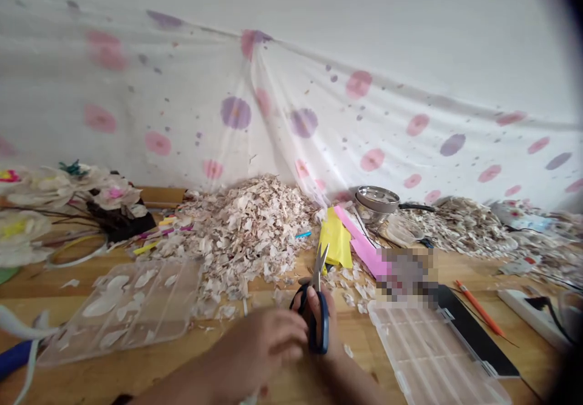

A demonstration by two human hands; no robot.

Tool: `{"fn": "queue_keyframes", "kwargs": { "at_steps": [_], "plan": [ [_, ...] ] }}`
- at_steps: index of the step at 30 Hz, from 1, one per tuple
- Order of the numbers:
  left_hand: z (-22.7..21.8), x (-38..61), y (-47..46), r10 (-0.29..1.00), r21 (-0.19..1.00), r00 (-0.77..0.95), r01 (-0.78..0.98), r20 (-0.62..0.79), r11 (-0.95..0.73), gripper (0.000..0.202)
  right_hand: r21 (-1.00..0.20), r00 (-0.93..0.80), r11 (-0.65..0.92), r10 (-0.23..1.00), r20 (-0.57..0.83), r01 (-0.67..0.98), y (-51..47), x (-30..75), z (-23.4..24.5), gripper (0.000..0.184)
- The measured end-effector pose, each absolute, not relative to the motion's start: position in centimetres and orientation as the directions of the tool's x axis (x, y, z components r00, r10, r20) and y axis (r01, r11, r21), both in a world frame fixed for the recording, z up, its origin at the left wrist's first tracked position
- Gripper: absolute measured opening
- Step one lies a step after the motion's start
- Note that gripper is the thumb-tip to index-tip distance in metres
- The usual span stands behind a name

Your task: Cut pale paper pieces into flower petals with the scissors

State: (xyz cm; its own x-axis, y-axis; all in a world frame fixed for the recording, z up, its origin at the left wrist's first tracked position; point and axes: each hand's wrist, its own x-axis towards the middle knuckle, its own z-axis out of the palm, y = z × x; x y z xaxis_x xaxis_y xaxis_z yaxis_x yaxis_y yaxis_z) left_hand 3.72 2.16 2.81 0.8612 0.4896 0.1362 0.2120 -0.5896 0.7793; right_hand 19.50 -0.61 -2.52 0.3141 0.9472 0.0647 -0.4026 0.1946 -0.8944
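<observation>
Near the front middle of the wooden table, my right hand [331, 323] is closed around a pair of scissors [322, 317]. They have dark blue handles, and their metal blades point up and away from me, slightly apart. Just left of the handles is my left hand [273, 338], back upward and fingers curved toward the scissors. It is blurred, and whether it holds anything I cannot make out. Beyond the blades lie a yellow sheet [336, 238] and a pink strip [364, 247]. A large heap of pale dried flakes [259, 229], perhaps petals or fish scales, rises behind my left hand.
Clear compartment boxes stand left [177, 308] and right [437, 350]. Handmade flowers [113, 195] are at far left. A metal pan [377, 201] stands behind. An orange pen-like tool [483, 308] and white power strip [532, 317] lie right. A floral sheet [191, 107] covers the wall.
</observation>
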Motion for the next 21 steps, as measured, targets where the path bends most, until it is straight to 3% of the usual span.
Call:
{"fn": "queue_keyframes", "kwargs": {
  "at_steps": [2,3,9,11,15,18,21],
  "plan": [
    [3.4,4.2,5.3,0.604,0.618,0.791,0.431,0.091,-0.658,0.027,-0.895,0.311,0.201,0.948,0.074,-0.398,-0.6,19.5,-2.4,0.036],
    [3.3,4.4,6.7,0.602,0.532,0.794,0.477,0.08,-0.7,0.031,-0.898,0.302,0.203,0.95,0.084,-0.39,-0.7,19.5,-2.2,0.037],
    [-0.2,4.4,12.4,0.275,0.102,0.955,0.264,0.114,-0.959,0.042,-0.924,0.299,0.193,0.95,0.092,-0.33,-0.8,19.6,-1.5,0.043],
    [-0.2,4.2,14.7,0.203,0.022,0.972,0.201,0.123,-0.979,0.045,-0.924,0.307,0.182,0.949,0.075,-0.336,-0.7,19.7,-1.6,0.046],
    [3.0,4.6,20.5,0.21,-0.055,0.977,0.211,0.037,-0.976,0.062,-0.918,0.288,0.179,0.955,0.074,-0.354,-0.6,19.6,-2.6,0.051],
    [6.6,5.3,24.9,0.284,-0.176,0.957,0.289,0.05,-0.941,0.073,-0.908,0.347,0.172,0.937,0.031,-0.382,-0.6,18.9,-3.5,0.054],
    [9.5,6.1,28.1,0.378,-0.247,0.911,0.409,0.162,-0.879,0.062,-0.903,0.402,0.168,0.916,-0.006,-0.397,-0.9,18.5,-4.0,0.056]
  ]
}}
